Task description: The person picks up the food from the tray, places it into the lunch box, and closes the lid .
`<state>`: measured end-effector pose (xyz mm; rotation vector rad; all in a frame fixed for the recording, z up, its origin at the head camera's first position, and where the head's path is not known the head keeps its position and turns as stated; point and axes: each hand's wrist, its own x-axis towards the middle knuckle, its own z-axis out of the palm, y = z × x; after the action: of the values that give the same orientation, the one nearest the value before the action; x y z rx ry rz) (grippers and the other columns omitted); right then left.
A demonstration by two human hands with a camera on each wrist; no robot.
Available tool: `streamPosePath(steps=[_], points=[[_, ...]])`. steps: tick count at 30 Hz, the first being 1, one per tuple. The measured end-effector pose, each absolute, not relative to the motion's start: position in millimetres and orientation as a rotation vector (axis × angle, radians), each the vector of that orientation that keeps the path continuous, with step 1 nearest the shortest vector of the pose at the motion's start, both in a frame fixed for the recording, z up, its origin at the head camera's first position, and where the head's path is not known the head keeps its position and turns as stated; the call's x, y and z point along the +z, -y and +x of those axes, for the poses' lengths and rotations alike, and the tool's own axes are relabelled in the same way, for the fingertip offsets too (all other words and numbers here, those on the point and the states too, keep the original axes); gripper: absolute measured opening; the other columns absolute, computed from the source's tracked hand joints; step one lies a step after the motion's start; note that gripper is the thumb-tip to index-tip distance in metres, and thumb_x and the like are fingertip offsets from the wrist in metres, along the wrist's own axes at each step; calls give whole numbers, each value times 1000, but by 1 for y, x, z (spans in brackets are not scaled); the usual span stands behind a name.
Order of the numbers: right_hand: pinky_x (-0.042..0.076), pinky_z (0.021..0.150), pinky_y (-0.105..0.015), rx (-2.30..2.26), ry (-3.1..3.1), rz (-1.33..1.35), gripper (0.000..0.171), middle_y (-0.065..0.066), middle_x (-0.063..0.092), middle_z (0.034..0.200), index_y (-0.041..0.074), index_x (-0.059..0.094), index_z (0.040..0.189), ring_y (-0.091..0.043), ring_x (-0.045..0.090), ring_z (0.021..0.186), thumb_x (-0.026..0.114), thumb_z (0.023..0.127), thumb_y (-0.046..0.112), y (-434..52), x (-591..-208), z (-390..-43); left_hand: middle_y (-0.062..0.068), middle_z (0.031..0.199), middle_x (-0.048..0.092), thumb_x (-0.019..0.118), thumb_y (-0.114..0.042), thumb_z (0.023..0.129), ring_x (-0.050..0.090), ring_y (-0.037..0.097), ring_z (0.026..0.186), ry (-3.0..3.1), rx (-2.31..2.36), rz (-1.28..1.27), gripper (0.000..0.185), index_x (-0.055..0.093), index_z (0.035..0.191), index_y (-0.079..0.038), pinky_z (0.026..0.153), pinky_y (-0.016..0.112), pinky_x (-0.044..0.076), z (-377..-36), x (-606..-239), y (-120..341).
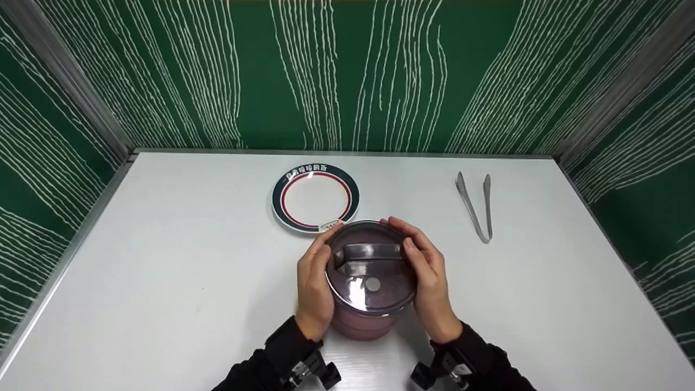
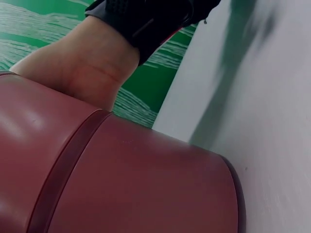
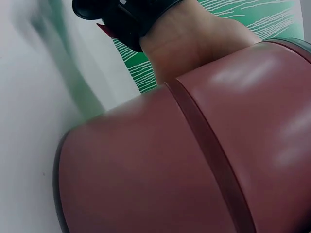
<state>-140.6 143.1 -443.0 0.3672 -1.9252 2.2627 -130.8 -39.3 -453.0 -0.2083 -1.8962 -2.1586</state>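
Observation:
A reddish-brown lidded canister (image 1: 365, 323) stands upright on the white table (image 1: 163, 304), its dark see-through lid (image 1: 380, 298) on top with a raised bar handle (image 1: 372, 251). My left hand (image 1: 315, 285) curves round the left side of it, fingers reaching the lid's rim. From the opposite side my right hand (image 1: 434, 282) grips it too, thumb near the handle's end. Both wrist views show the canister's smooth wall (image 2: 160, 179) with a darker band (image 3: 209, 145) around it. Its base meets the table there.
Behind the canister lies a white plate (image 1: 316, 200) with a dark green rim and a red ring. Metal tongs (image 1: 478, 209) lie spread at the back right. Green walls (image 1: 358, 81) with white wavy lines stand along the back and both sides.

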Motion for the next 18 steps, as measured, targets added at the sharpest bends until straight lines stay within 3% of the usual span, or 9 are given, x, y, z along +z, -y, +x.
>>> streamPosePath(steps=[18], points=[[46,119,-26,2250,1901,336,44,-11,68,144,-6,58,146,-19,60,139,42,110,12,-139,-443,-139,11,146,68,32,-14,107,56,20,146,1862,-2203,-246,52,63,146,-1,125,28,41,-135,-455,42]])
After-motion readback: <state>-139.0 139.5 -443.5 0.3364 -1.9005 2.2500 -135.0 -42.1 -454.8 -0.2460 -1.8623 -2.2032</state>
